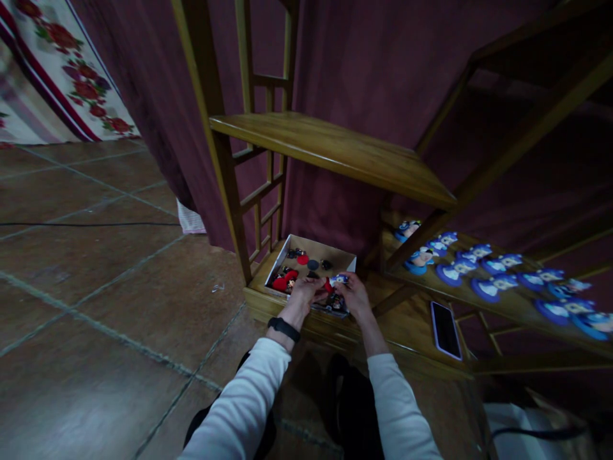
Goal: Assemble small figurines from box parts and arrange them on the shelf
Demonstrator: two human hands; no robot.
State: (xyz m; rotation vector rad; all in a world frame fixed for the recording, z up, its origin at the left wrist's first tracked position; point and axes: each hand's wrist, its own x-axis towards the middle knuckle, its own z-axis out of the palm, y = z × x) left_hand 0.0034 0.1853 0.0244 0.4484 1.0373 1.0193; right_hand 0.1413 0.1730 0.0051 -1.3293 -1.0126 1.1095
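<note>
A small figurine (340, 279) with blue and white parts is between my two hands, over an open cardboard box (330, 251). My right hand (355, 295) grips the figurine from the right with closed fingers. From the left, the fingertips of my left hand (306, 294) pinch at a red piece (328, 285) touching the figurine; whether the two are joined I cannot tell. Inside the box are a red disc (302, 260), a dark disc (313, 264), red pieces (283, 281) and several small dark figures. My hands hide part of the box's front.
The box stands on the low wooden shelf of a rack, below a higher wooden board (330, 140). On the right, several blue-and-white figurines (495, 286) on round bases line a shelf. A phone (445, 330) lies below them. Dark curtains hang behind; tiled floor (119, 306) lies left.
</note>
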